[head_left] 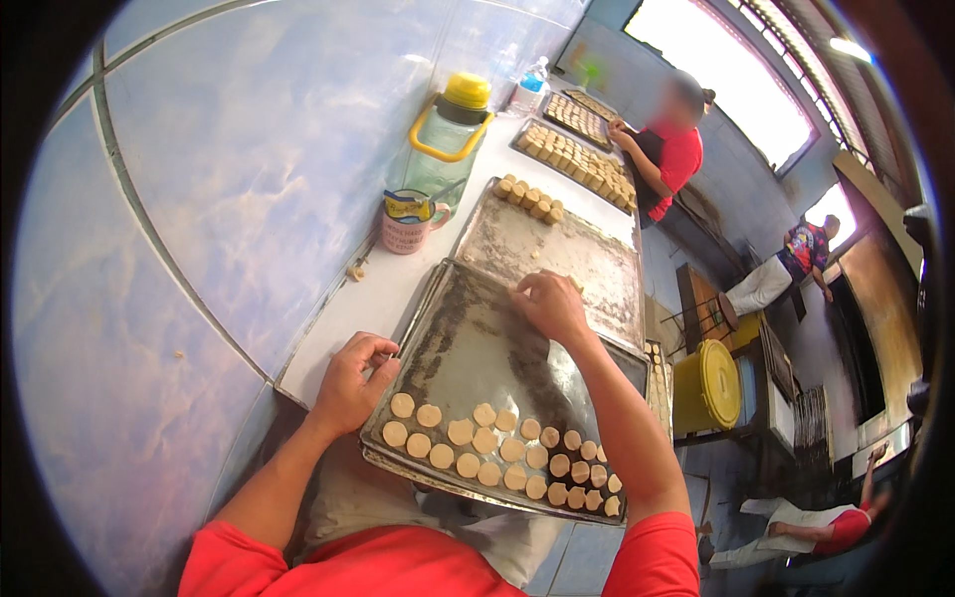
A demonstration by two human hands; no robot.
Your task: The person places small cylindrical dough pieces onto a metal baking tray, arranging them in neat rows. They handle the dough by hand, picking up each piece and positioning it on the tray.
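Note:
Before me lies a dark metal baking tray (477, 351) with flat round dough pieces (468, 466) in rough rows along its near side. My left hand (358, 380) is at the tray's left edge, fingers curled and thumb near the forefinger; whether it grips the rim is unclear. My right hand (550, 304) is above the tray's far edge, fingers bent inward, and what its fingertips may hold is hidden. Just beyond, a second worn metal tray (552, 250) carries a short group of thick dough cylinders (528, 198) at its far left corner.
Along the tiled wall stand a pink mug (406, 233), a large green bottle with a yellow lid (448, 149) and a water bottle (531, 86). Farther trays (578, 166) hold many dough pieces beside a co-worker (668, 149). A yellow lidded bucket (709, 388) stands right.

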